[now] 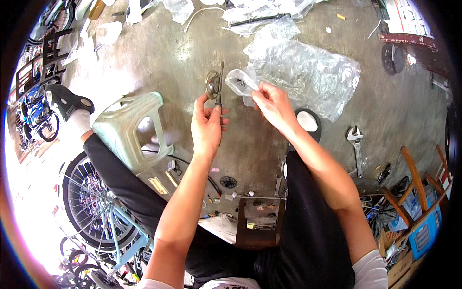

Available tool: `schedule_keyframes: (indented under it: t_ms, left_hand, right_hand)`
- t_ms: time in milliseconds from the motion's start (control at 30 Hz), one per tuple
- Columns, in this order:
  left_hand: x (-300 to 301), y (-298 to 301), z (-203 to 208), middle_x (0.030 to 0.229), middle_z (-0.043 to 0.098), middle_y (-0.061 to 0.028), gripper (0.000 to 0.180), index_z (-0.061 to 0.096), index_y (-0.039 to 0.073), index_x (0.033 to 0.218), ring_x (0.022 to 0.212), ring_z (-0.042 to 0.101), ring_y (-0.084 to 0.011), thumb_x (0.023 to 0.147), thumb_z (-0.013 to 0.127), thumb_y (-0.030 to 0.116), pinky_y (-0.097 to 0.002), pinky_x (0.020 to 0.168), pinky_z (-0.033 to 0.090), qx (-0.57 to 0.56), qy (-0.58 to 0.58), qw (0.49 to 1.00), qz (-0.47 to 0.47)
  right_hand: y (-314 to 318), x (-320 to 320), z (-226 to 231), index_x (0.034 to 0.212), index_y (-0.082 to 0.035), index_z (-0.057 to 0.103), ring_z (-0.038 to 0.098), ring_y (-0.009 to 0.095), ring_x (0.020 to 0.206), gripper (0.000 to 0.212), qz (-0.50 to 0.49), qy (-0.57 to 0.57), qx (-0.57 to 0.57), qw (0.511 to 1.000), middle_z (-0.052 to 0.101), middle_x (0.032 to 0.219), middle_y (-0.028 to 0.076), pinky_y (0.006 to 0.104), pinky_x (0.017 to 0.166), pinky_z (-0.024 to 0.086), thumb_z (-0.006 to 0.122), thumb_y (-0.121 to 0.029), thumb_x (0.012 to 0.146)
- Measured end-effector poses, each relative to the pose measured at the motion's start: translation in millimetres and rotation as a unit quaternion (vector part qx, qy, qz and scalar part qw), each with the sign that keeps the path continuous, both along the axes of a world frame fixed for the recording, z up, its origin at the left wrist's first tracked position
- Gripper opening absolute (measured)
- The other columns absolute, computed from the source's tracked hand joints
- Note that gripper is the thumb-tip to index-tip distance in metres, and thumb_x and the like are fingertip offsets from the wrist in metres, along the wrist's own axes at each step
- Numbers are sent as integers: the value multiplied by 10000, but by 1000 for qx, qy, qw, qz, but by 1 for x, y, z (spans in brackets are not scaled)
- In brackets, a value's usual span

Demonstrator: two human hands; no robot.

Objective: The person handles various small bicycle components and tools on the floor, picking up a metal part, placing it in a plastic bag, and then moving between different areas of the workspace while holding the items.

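My left hand (208,130) is closed on a round, brass-coloured metal part (209,85) with a dark middle. A thin metal rod (221,79), which looks like a screwdriver shaft, points away from me in the same hand, beside the round part. Just to the right, my right hand (273,107) pinches the edge of a small clear plastic bag (239,81). Several small dark pieces lie inside that bag; they are too small to name. Behind it, a large sheet of clear plastic wrap (317,72) lies spread on the concrete floor.
A pale green plastic stool (130,130) stands left, near a bicycle wheel (77,202). An adjustable wrench (355,144) lies to the right. Small parts and a black round disc (228,182) are near my feet. Wooden legs (414,178) stand at the lower right.
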State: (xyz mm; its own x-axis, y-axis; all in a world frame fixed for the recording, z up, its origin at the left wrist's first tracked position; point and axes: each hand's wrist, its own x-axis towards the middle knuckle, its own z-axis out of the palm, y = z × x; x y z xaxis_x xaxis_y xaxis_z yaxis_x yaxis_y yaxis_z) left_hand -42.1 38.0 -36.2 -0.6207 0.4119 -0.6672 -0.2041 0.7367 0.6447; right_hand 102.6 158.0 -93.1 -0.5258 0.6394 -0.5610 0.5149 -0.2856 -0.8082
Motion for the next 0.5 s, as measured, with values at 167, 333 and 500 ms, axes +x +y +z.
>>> schedule_keyframes:
  t_ms: [167, 333, 500]
  left_hand:
    - [-36, 32, -27, 895, 734, -143, 415, 525, 104, 1351, 758, 718, -223, 949, 624, 127, -357, 666, 558, -39, 223, 946, -231]
    - [-44, 73, -32, 946, 728, -199, 371, 560, 192, 1313, 905, 686, -440, 944, 592, 166, -528, 797, 533, -93, 364, 871, -317]
    - [-44, 87, -31, 967, 728, -196, 373, 557, 208, 1314, 935, 685, -435, 945, 598, 173, -529, 807, 531, -107, 359, 864, -335]
  right_hand:
    - [-16, 20, -3, 930, 13, 648, 640, 234, 633, 343, -42, 15, 6, 999, 664, 710, 129, 353, 614, 482, 675, -329, 936]
    - [-25, 32, -6, 981, 9, 654, 581, 144, 625, 345, -94, 32, -53, 994, 631, 691, 75, 315, 597, 453, 676, -334, 950]
    - [-21, 32, -9, 997, 3, 658, 588, 158, 650, 334, -77, 21, -22, 997, 643, 727, 86, 321, 611, 459, 678, -327, 947]
